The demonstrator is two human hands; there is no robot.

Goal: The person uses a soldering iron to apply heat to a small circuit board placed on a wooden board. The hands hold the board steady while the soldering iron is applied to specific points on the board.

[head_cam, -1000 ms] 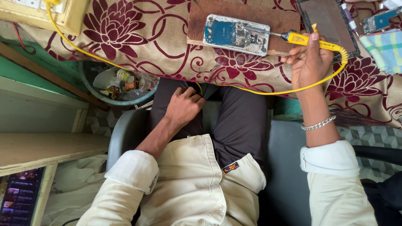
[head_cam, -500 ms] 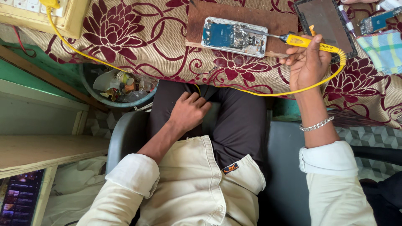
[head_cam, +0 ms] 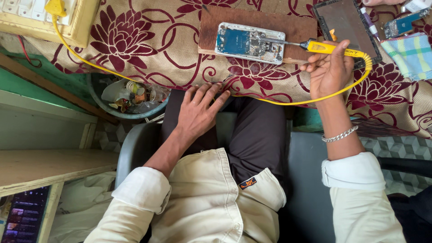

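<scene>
Right hand (head_cam: 330,67) grips a yellow iron (head_cam: 330,47), tip on the opened phone (head_cam: 249,43) lying on a wooden board (head_cam: 297,27), likely to protect the bench (head_cam: 148,40). Left hand (head_cam: 198,110), fingers spread and empty, rests below the board at the bench edge.

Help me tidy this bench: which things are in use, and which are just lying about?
In use: yellow soldering iron in right hand; opened phone; wooden board.
Lying about: dark screen panel; checked cloth; bin.
</scene>
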